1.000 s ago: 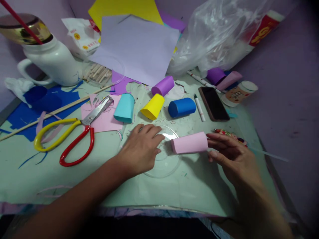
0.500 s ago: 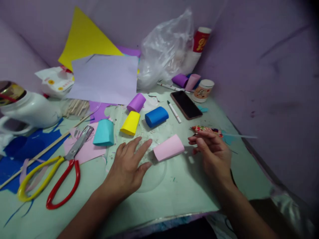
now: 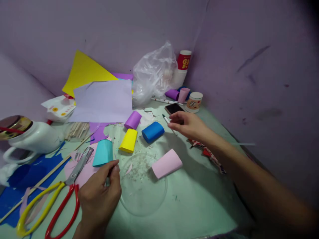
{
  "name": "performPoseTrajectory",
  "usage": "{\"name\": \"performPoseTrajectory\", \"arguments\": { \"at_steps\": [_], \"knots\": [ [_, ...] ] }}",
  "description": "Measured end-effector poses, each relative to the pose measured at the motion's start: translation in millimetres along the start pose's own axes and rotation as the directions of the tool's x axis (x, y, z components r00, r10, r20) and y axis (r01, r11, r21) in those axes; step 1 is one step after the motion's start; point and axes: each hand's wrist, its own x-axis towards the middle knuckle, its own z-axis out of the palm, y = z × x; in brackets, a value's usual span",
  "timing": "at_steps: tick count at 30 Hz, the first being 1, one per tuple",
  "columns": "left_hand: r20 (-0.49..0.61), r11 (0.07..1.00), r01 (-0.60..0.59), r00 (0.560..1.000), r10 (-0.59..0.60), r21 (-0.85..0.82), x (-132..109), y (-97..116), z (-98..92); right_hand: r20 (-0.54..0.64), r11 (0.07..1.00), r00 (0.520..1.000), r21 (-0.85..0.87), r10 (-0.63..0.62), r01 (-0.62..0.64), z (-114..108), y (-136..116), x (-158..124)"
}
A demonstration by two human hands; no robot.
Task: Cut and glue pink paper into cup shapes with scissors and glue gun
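Note:
My right hand [image 3: 188, 125] reaches over the white marker pen [image 3: 167, 120], its thumb and fingers apart around the pen's upper part without visibly gripping it. Behind that hand lies a phone [image 3: 174, 108], partly covered. My left hand [image 3: 102, 191] is closed, thumb against forefinger, just below the turquoise paper tube [image 3: 103, 153]; whether anything is in it is hidden. A pink paper tube [image 3: 166, 164] rests on its side at the edge of a clear round plate [image 3: 144, 214]. Beyond it lie blue [image 3: 153, 132], yellow [image 3: 128, 141] and purple [image 3: 133, 120] paper tubes.
Large scissors [image 3: 62, 202] with red and yellow handles lie at left, near a long wooden stick [image 3: 50, 171] and a tipped white mug [image 3: 45, 137]. A plastic bag [image 3: 154, 76], paper sheets [image 3: 104, 101] and a paper cup [image 3: 194, 102] stand behind. A patterned pen-like item [image 3: 206, 151] lies under my right forearm.
My right hand has moved forward and left to the marker pen, away from the patterned item. My left hand has drawn back left and closed its fingers. The view has tilted upward.

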Motion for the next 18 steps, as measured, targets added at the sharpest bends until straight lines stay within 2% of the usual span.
{"name": "performPoseTrajectory", "arguments": {
  "at_steps": [2,3,6,7,9,13,14,16,17,18],
  "knots": [
    [-0.012,1.0,-0.031,0.999,0.031,-0.003,1,-3,-1.2,0.128,0.99,0.983,-0.039,-0.133,0.139,10,-5,16],
    [-0.023,0.998,-0.064,0.998,0.064,-0.005,2,-4,-2.0,0.207,0.974,0.956,-0.047,-0.206,0.221,16,-8,22],
    [-0.019,0.979,-0.201,0.979,0.202,0.01,1,-5,-4.0,0.417,0.909,0.835,-0.048,-0.359,0.415,34,-19,37],
    [-0.013,0.971,-0.239,0.971,0.239,0.009,1,-4,-4.2,0.454,0.892,0.806,-0.053,-0.379,0.45,39,-22,41],
    [-0.012,0.958,-0.286,0.958,0.286,-0.006,-1,-3,-3.7,0.488,0.87,0.778,-0.075,-0.395,0.488,46,-24,50],
    [-0.027,0.942,-0.334,0.942,0.333,-0.026,0,0,-4.1,0.505,0.857,0.768,-0.1,-0.395,0.506,50,-23,55],
    [-0.005,0.95,-0.312,0.95,0.312,0.005,1,1,-5.4,0.496,0.857,0.771,-0.097,-0.399,0.506,48,-24,53],
    [0.13,0.967,-0.199,0.975,0.179,0.16,4,4,-9.6,0.465,0.862,0.784,-0.082,-0.411,0.5,42,-26,46],
    [0.227,0.955,-0.133,0.971,0.072,0.265,6,6,-12.2,0.441,0.868,0.794,-0.067,-0.417,0.493,38,-27,42],
    [0.334,0.931,-0.089,0.942,-0.037,0.353,7,7,-14.8,0.413,0.875,0.807,-0.046,-0.422,0.481,34,-28,39]
  ]
}}
